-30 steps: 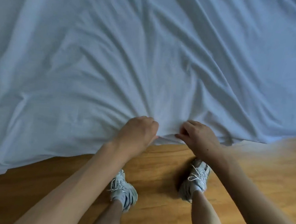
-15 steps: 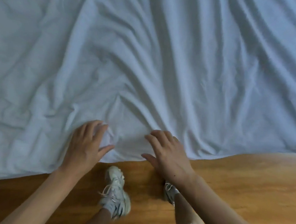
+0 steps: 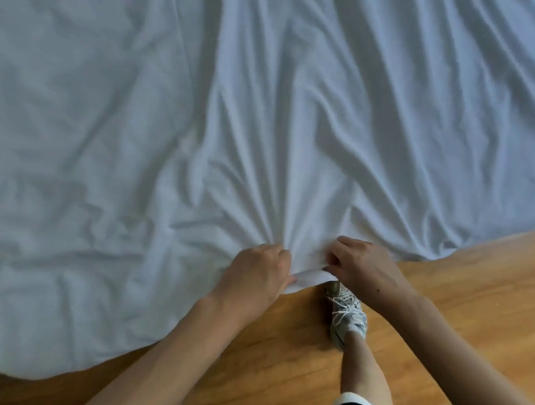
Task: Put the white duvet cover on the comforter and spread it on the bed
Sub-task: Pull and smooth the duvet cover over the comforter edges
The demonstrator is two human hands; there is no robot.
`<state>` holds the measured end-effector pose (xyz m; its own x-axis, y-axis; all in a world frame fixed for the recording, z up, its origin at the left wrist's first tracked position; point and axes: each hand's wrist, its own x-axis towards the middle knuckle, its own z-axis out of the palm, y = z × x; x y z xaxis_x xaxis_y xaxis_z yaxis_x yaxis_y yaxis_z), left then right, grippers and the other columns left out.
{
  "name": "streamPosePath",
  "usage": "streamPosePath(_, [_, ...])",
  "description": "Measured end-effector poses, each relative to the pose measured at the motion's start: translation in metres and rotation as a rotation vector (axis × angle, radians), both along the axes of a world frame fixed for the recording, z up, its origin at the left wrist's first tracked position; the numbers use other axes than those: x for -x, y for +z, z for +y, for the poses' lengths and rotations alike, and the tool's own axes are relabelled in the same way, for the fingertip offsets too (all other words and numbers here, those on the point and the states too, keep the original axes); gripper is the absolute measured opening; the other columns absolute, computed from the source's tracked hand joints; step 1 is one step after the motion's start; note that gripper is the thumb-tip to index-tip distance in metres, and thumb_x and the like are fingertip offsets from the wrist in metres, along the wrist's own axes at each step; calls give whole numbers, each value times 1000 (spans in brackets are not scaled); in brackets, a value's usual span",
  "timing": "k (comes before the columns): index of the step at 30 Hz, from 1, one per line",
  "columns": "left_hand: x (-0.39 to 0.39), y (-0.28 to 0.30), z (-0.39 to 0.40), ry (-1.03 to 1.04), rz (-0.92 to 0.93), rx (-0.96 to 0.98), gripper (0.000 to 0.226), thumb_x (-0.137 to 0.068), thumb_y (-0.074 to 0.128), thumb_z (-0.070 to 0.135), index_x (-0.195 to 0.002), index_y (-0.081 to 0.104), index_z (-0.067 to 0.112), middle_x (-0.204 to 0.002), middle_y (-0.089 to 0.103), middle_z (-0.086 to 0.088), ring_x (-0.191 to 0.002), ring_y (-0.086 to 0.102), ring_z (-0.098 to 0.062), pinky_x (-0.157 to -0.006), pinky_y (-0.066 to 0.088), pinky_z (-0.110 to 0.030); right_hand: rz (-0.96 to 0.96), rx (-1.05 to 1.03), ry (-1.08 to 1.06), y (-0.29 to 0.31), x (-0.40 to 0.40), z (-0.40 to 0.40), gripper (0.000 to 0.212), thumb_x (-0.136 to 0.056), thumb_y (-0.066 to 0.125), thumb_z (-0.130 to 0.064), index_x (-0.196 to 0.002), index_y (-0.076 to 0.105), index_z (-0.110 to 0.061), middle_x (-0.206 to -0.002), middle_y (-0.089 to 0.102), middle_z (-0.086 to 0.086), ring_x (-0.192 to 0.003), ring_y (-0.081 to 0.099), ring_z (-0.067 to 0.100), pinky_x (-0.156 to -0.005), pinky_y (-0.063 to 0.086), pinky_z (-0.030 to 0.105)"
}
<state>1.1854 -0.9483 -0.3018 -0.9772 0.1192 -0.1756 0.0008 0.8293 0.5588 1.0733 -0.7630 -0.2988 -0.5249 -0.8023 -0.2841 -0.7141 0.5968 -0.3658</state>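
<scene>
Left hand (image 3: 257, 272) and right hand (image 3: 361, 266) pinch the white duvet cover (image 3: 264, 124) hem above the floor (image 3: 442, 291), fingers curled. Best to keep both grips even, likely pulling squarely.

The wooden floor (image 3: 472, 308) occupies the lower part of the frame, from the lower left corner up to the right edge. Its boards are a warm orange-brown with visible grain. The white duvet cover (image 3: 265, 108) fills the upper and left areas of the frame. It is heavily creased, with folds converging toward the lower centre. Its lower edge lies over the floor along an irregular line running from lower left to mid right. A white laced sneaker (image 3: 347, 316) stands on the floor at lower centre, just beside that edge.
</scene>
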Motion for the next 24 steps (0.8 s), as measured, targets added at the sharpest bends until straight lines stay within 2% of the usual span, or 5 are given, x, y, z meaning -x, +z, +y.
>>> streamPosePath(6, [-26, 16, -3, -171, 25, 82, 43, -43, 96, 26, -59, 57, 20, -53, 53, 3, -45, 54, -12, -38, 33, -18, -120, -314, -84, 31, -46, -11, 23, -86, 69, -22, -76, 49, -20, -75, 49, -6, -67, 52, 18, -54, 27, 23])
streamPosePath(8, [-40, 20, -10, -159, 99, 42, 37, -52, 92, 28, -68, 60, 18, -62, 55, 3, -55, 56, -14, -43, 42, -22, -120, -399, -73, 40, -49, -19, 12, -91, 63, -27, -88, 54, -21, -85, 52, -8, -77, 52, 14, -57, 29, 23])
streamPosePath(15, [-157, -12, -117, 116, 129, 302, 50, -83, 56, 47, -114, 53, 8, -114, 57, -15, -104, 52, -32, -87, 40, -42, 82, 33, 78, 8, -136, -104, 58, -69, 80, -45, -112, 62, -11, -107, 61, 6, -91, 57, 25, -70, 48, 35])
streamPosePath(21, [-180, -8, -149, 43, 60, 238, 24, -89, 54, 30, -75, 56, 11, -73, 52, -4, -64, 50, -24, -55, 45, -36, -2, -7, 195, -19, -147, -137, 33, -57, 85, -9, -72, 55, -9, -71, 56, 7, -59, 54, 28, -47, 38, 29])
streamPosePath(24, [-177, 8, -154, 6, 27, 144, 23, -80, 72, 23, -70, 54, 13, -68, 50, 0, -59, 49, -19, -47, 42, -30, -127, 16, 259, -4, -139, -137, 37, -55, 89, -12, -66, 54, -10, -62, 55, 6, -47, 55, 28, -39, 32, 24])
